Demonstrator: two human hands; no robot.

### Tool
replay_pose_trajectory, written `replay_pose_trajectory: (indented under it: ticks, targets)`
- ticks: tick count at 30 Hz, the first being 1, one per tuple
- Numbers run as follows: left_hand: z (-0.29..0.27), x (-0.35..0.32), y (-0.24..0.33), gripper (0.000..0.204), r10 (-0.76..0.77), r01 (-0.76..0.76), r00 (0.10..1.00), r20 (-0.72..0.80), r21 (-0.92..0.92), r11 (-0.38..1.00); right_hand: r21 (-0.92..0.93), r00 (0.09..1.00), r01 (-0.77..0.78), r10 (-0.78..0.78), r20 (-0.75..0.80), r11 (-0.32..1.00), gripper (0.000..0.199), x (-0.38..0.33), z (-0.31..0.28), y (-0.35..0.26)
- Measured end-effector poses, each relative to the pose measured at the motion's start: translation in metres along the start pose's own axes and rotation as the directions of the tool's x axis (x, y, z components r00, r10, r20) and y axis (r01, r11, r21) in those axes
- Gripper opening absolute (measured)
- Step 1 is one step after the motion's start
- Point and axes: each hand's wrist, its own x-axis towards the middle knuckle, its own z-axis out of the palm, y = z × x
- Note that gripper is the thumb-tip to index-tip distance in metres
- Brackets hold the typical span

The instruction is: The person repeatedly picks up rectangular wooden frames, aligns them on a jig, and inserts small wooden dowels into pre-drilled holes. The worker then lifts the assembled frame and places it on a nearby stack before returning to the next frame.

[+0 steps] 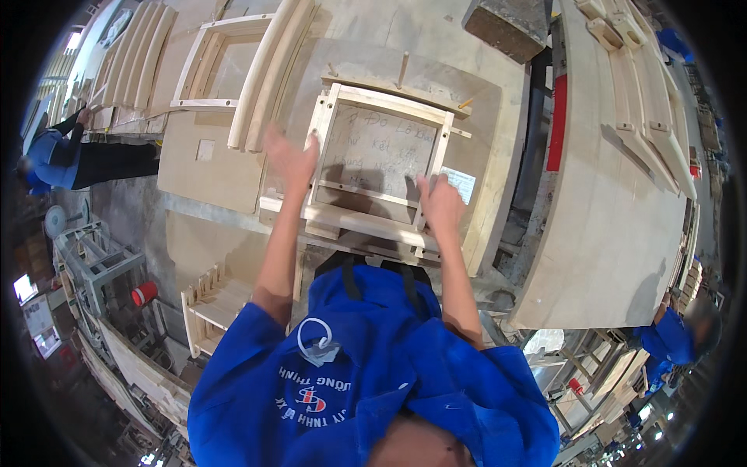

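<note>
A rectangular pale wooden frame [381, 159] with dowel pegs lies on a plywood workbench [226, 171] in front of me. My right hand [440, 204] grips the frame's right rail near its lower corner. My left hand [289, 159] is blurred, fingers apart, its thumb against the frame's left rail. Both bare forearms reach up from my blue shirt at the lower edge.
Curved wooden slats [264, 78] and a second frame [210, 70] lie at upper left. A large pale panel [607, 218] carrying wooden parts [646, 117] stands on the right. A slatted wooden piece [208, 305] and a red cup [144, 293] sit lower left. People in blue work at far left [54, 156] and lower right [675, 335].
</note>
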Motion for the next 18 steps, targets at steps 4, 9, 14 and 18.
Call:
replay_pose_trajectory:
  ticks: [4,9,14,18]
  targets:
    - [0.052,-0.002,0.010,0.078,-0.044,0.022,0.912,0.408,0.059,0.998,0.859,0.939,-0.318,0.010,0.343,0.401,0.067,0.080,-0.004,-0.042]
    - [0.059,0.000,0.015,0.059,-0.054,0.069,0.916,0.397,-0.022,0.997,0.530,0.794,-0.557,-0.222,0.566,-0.639,0.051,0.195,0.022,-0.083]
    - [0.061,-0.003,0.000,0.054,-0.141,0.165,0.890,0.434,-0.018,0.986,0.275,0.818,-0.275,-0.074,0.570,-0.921,0.020,0.181,-0.022,-0.139]
    - [0.061,-0.003,-0.002,0.055,-0.126,0.150,0.897,0.425,-0.022,0.989,0.922,0.904,-0.330,-0.213,0.371,0.202,0.023,0.076,-0.015,-0.148]
